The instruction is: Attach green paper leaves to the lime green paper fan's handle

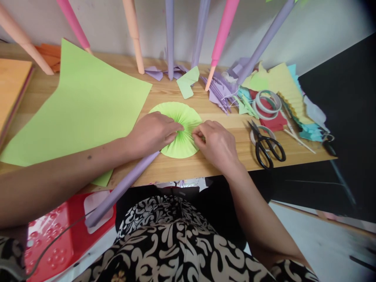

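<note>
A round, pleated light-green paper fan [179, 117] lies flat near the front edge of the wooden table [205, 162]. My left hand [152, 132] rests on its left half, fingers pressed together and reaching to its centre. My right hand [216, 143] sits at its right edge, fingers curled and pinching the pleats. A purple paper roll [123, 187] runs from under my left hand down past the table edge.
A large green sheet [76, 109] covers the table's left. Black scissors [266, 147], tape rolls [266, 103] and paper scraps [284, 90] lie to the right. Pink, peach and purple paper rolls [169, 37] lean on the wall behind. A red stool [55, 239] stands below left.
</note>
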`<action>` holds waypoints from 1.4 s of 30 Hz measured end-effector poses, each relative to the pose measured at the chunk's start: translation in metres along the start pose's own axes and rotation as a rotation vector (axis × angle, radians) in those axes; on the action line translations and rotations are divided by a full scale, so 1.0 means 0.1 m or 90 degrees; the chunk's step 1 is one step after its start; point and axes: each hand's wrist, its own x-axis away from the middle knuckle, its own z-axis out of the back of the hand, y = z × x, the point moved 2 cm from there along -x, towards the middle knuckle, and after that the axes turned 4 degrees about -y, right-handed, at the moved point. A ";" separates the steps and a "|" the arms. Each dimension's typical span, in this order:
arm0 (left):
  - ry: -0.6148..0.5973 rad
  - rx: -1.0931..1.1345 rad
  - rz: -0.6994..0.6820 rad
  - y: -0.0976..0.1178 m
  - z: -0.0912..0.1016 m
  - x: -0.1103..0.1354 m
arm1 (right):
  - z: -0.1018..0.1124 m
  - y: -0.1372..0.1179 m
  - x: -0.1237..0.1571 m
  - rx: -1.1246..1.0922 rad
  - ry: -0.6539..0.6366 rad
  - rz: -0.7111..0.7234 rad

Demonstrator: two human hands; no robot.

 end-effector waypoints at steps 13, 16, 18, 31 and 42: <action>0.006 -0.043 0.037 0.06 -0.01 0.00 | 0.04 0.38 0.34 -0.032 0.054 -0.054; 0.008 -0.057 0.027 0.05 -0.01 0.00 | 0.11 0.40 0.31 -0.027 0.073 -0.055; 0.008 -0.064 0.022 0.05 -0.01 0.00 | 0.13 0.34 0.24 -0.034 0.072 -0.034; 0.012 -0.039 0.013 0.06 -0.01 -0.01 | 0.04 0.06 -0.09 -0.008 -0.016 0.060; -0.022 -0.040 -0.007 0.11 0.00 -0.01 | 0.08 0.39 0.34 -0.012 0.002 0.032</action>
